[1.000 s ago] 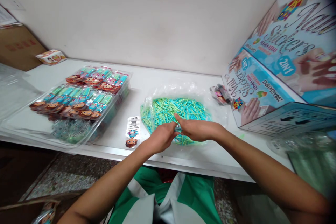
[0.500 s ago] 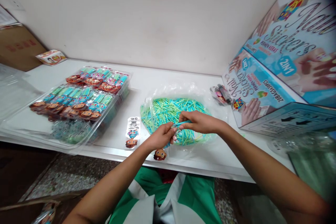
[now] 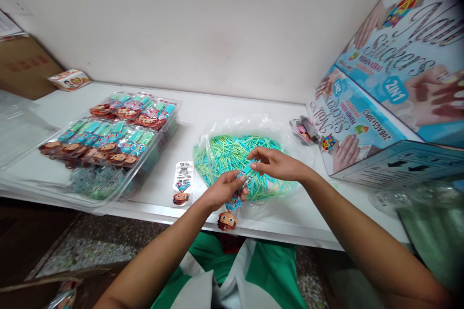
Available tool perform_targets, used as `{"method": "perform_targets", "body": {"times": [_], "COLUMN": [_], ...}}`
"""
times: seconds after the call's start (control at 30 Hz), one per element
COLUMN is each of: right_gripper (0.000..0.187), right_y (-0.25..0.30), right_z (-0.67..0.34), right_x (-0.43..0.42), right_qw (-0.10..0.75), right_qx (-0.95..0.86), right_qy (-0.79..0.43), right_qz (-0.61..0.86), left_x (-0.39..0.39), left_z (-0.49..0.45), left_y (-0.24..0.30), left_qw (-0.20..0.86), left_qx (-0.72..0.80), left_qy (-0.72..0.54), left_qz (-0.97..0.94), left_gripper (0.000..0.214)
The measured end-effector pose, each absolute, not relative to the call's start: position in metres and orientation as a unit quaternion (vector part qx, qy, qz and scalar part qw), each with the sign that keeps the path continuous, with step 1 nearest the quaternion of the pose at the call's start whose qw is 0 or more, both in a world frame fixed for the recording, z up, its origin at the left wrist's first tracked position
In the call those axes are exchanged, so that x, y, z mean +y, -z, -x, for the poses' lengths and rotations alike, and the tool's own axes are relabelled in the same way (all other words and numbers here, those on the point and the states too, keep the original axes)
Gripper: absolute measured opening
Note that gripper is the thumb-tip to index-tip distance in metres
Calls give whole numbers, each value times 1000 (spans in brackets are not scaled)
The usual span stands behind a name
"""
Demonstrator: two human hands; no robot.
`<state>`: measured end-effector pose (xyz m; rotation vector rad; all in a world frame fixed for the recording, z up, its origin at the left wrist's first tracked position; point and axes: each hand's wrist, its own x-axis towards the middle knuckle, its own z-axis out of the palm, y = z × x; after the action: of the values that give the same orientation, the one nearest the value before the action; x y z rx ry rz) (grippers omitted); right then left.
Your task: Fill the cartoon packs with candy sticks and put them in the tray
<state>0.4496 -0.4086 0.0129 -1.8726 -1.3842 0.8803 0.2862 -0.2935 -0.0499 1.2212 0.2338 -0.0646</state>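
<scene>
Left hand (image 3: 224, 190) closed around cartoon packet (image 3: 227, 219)

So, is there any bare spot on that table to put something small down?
Yes: the white tabletop shows bare along the wall, between the clear tray and Nail Stickers boxes, and in the gap between tray and plastic bag of sticks, beyond the flat cartoon packet. It's crowded over the bag, where both hands are.

"What are you holding?"
"My left hand (image 3: 226, 189) is gripping a cartoon packet (image 3: 227, 220); my right hand (image 3: 277, 162) is touching blue sticks (image 3: 248, 170) at its top."
"Nearby?"
"A clear bag (image 3: 250, 124) of sticks is lying beneath both hands; another packet (image 3: 182, 184) is resting left of them."
</scene>
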Motion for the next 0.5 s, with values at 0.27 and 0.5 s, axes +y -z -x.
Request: {"method": "perform_targets", "body": {"times": [0.27, 0.5], "right_gripper": [17, 25], "right_y": [-10, -2], "right_z": [-450, -466], "right_x": [-410, -409], "right_qw": [274, 381], "right_qx": [-580, -522], "right_qy": [-283, -250], "right_qz": [713, 721], "left_x": [-295, -297], "left_z": [-286, -283], "left_y": [49, 53], "left_qw": [815, 824], "left_qx": [107, 110], "left_qy": [49, 41], "left_qz": [-568, -554], "left_gripper": [37, 37]}}
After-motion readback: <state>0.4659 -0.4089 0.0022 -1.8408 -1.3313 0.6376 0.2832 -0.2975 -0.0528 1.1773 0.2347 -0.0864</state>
